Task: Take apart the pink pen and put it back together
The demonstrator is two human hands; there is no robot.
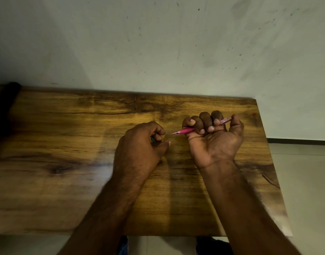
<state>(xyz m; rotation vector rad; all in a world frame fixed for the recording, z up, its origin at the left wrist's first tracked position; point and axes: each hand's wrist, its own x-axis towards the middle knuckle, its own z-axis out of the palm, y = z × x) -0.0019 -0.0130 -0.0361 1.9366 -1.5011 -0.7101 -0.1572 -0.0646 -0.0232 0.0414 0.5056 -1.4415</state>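
Observation:
The pink pen (183, 131) lies across my right hand (213, 137), which is palm up with the fingers curled over the barrel. Its tip points left and its clear pink rear end pokes out by my thumb at the right. My left hand (141, 144) sits just left of the tip, knuckles up, fingers closed. A small teal object (153, 139) shows between its fingers; most of it is hidden, and I cannot tell what it is. Both hands hover over the wooden table (66, 144).
The table's right edge (272, 162) drops to a tiled floor. A stained pale wall stands right behind the table. A dark object (3, 105) lies at the table's far left end.

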